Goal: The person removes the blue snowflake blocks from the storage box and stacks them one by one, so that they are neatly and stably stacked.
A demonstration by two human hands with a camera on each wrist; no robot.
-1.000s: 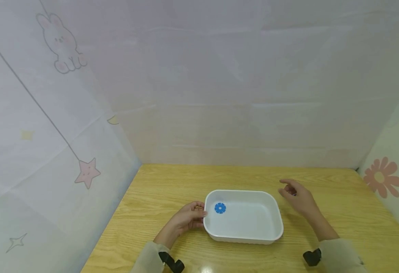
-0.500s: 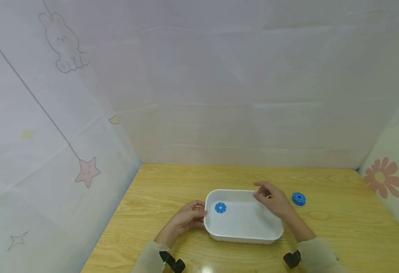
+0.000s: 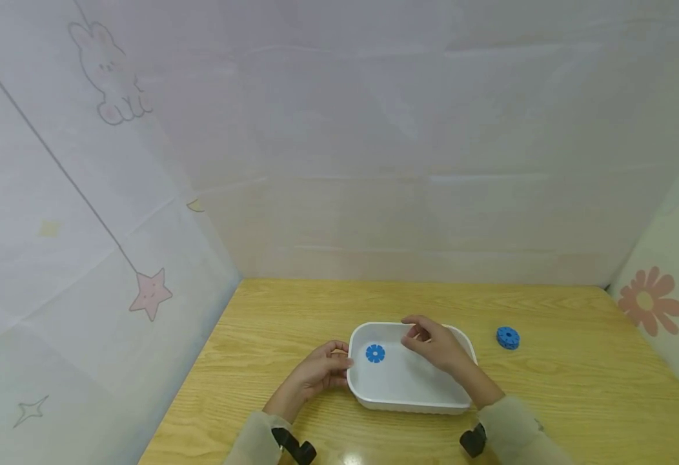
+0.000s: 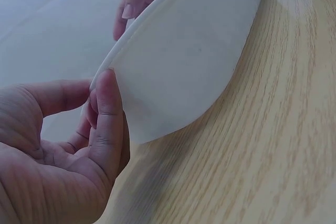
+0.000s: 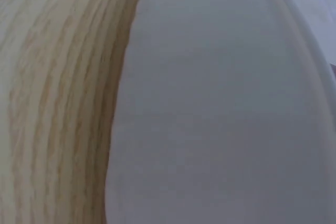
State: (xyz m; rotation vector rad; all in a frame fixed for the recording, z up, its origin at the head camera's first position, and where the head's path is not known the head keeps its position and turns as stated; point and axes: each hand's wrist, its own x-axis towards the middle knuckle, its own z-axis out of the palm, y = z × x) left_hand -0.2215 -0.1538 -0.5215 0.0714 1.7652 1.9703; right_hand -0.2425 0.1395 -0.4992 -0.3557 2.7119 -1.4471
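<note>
My left hand point(image 3: 322, 366) pinches the left rim of a white plastic tray point(image 3: 409, 389), thumb on top and fingers below; the left wrist view shows this grip close up. One blue notched disc point(image 3: 375, 353), shaped like a flower with a small centre hole, lies flat inside at the tray's left. Over the middle of the tray hovers my right hand point(image 3: 437, 345), thumb and index finger apart with nothing visible between them. Its fingers stay out of the right wrist view, which is filled by the tray's outer wall point(image 5: 220, 103).
A short stack of blue notched discs point(image 3: 508, 338) stands on the wooden table point(image 3: 577, 387) to the right of the tray. Pale printed cloth point(image 3: 374, 194) hangs behind the table and along both sides.
From beside the tray, at the disc stack, my right hand has moved left over the tray, leaving the stack in plain view. The left hand, tray and disc inside stay put.
</note>
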